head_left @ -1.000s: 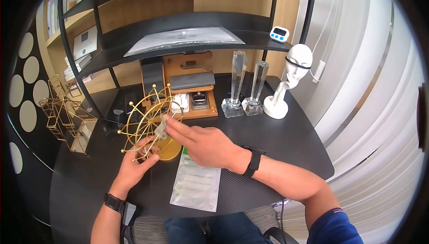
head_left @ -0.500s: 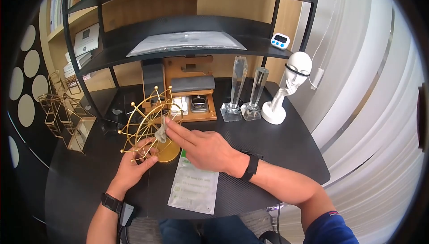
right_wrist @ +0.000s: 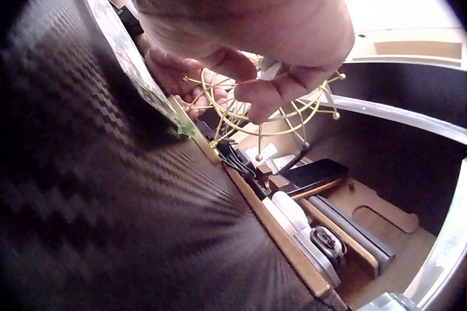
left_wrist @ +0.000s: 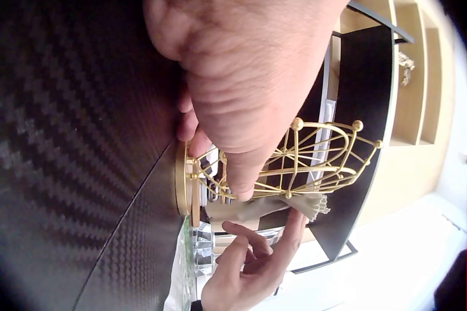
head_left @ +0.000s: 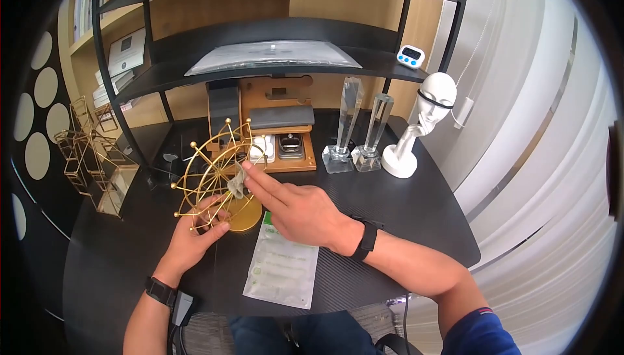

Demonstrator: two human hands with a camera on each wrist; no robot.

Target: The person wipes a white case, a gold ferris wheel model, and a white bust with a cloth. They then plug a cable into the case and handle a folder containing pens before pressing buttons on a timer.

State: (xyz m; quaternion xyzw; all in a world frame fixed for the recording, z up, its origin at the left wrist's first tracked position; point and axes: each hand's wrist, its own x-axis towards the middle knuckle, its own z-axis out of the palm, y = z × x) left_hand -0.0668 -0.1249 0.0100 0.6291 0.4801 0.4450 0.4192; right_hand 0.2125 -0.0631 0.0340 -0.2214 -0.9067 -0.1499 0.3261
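Observation:
A gold wire Ferris-wheel ornament (head_left: 223, 177) with small ball tips stands on a round gold base (head_left: 245, 217). My left hand (head_left: 194, 238) grips its lower rim at the near left, thumb in front and fingers reaching behind the wires. My right hand (head_left: 304, 215) pinches a crumpled grey cloth (head_left: 236, 185) at its fingertips, up against the wheel's right side near the middle. In the left wrist view the cloth (left_wrist: 315, 207) sticks out past the fingertips by the wires. Below the right hand, a white-and-green plastic packet (head_left: 279, 270) lies flat on the desk.
Behind the wheel stands a wooden organizer (head_left: 299, 163) with a watch and a white case. Two crystal trophies (head_left: 344, 127) and a white head sculpture (head_left: 403, 153) stand on the right. A geometric gold frame (head_left: 104, 179) stands left; a black shelf (head_left: 377, 59) spans above.
My right hand has shifted slightly with the cloth, which moves a little up along the wheel's wires. My left hand keeps its grip, and the head view has tilted slightly.

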